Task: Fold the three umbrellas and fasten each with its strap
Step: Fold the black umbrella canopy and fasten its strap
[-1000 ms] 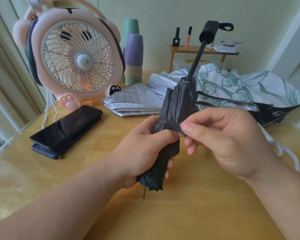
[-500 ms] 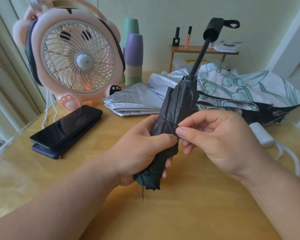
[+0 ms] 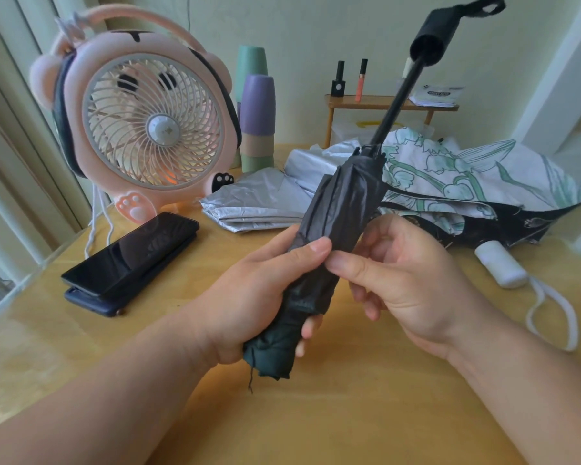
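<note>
Saw left hand (image 3: 249, 297) gripping rolled black umbrella (image 3: 336, 213); right hand (image 3: 406, 276) pinching its fabric. Silver umbrella (image 3: 259, 203), floral umbrella (image 3: 467, 172) heaped behind on table (image 3: 349, 414); fan (image 3: 141, 119), phone (image 3: 131, 253) left.

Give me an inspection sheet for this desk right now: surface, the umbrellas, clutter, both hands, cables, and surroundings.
Surface: wooden table, bare at the front.
Job's things: black umbrella rolled up, shaft extended, handle up; strap not clearly seen. Silver umbrella and floral umbrella lie loose, unfastened, at the back.
Clutter: pink fan, phone on a dark case, stacked cups, small shelf with two bottles and papers.
Grippers: left hand wrapped around the black umbrella's lower canopy; right hand pinching its fabric at mid-length.
Cables: white cord beside the fan; white loop at the right.
Surroundings: pale wall, window frame at left.
</note>
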`<state>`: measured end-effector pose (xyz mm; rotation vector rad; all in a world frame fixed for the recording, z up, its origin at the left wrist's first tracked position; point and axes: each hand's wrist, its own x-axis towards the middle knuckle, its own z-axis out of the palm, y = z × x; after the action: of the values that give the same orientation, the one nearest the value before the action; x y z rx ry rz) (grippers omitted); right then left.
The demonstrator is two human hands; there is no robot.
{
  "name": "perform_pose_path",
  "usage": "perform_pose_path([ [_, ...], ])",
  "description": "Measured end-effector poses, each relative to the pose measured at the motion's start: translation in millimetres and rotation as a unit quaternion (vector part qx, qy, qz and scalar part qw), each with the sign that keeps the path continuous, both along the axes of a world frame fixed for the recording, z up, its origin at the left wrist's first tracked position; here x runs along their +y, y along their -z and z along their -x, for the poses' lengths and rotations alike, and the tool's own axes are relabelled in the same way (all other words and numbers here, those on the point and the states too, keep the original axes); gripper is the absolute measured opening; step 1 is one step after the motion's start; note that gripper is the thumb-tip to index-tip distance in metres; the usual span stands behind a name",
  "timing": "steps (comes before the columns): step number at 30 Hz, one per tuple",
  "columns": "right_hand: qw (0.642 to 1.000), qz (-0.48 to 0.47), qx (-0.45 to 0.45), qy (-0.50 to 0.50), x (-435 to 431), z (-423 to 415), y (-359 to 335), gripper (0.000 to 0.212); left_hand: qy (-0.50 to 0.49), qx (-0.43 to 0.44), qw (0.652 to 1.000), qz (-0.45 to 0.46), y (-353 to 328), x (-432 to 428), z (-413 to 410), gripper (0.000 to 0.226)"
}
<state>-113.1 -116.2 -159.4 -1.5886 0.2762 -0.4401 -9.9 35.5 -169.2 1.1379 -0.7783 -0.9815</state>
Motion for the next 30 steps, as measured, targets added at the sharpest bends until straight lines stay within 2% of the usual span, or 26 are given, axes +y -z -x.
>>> perform_pose_path([
  [5, 0.997, 0.064, -0.007, -0.043, 2.6, 5.9, -2.9, 0.048, 0.064, -0.027, 0.998, -0.013, -0.7, 5.2, -4.0, 0.017],
  [9, 0.984, 0.174, -0.001, -0.035, -5.4, 18.0, -16.9, 0.038, 0.063, 0.024, 0.997, -0.041, -2.7, 8.8, -13.1, 0.025],
  [11, 0.959, 0.273, -0.067, 0.038, -14.4, 22.8, -20.0, 0.032, 0.043, 0.026, 0.997, -0.064, -1.1, 10.4, -16.4, 0.028],
  [13, 0.923, 0.318, -0.156, 0.147, -28.3, 23.9, -21.8, 0.028, 0.036, 0.004, 0.996, -0.08, 0.8, 12.1, -19.8, 0.026],
  [15, 0.902, 0.292, -0.217, 0.231, -47.5, 21.2, -22.6, 0.02, 0.047, -0.02, 0.995, -0.087, 1.1, 14.0, -22.2, 0.023],
  [17, 0.903, 0.204, -0.244, 0.29, -68.4, 17.4, -23.1, 0.016, 0.07, -0.053, 0.992, -0.087, -2.1, 16.9, -24.4, 0.019],
  [19, 0.893, 0.129, -0.257, 0.345, -83.5, 16.6, -25.0, 0.026, 0.083, -0.122, 0.984, -0.103, -7.6, 21.6, -28.6, 0.015],
  [21, 0.882, 0.077, -0.274, 0.376, -92.8, 18.5, -29.8, 0.034, 0.077, -0.229, 0.96, -0.139, -12.7, 26.7, -34.0, 0.023],
  [24, 0.891, 0.016, -0.302, 0.34, -98.9, 22.5, -33.5, 0.03, 0.05, -0.318, 0.933, -0.161, -14.4, 30.5, -39.7, 0.033],
  [26, 0.893, -0.016, -0.335, 0.299, -101.2, 25.2, -33.0, 0.032, 0.029, -0.338, 0.927, -0.159, -13.5, 31.5, -41.5, 0.035],
  [29, 0.884, -0.033, -0.361, 0.296, -106.9, 30.1, -39.8, 0.055, 0.008, -0.346, 0.925, -0.158, -10.6, 31.5, -43.8, 0.039],
  [30, 0.88, -0.03, -0.355, 0.314, -107.4, 31.9, -42.5, 0.048, 0.008, -0.346, 0.925, -0.159, -9.6, 31.5, -43.8, 0.039],
])
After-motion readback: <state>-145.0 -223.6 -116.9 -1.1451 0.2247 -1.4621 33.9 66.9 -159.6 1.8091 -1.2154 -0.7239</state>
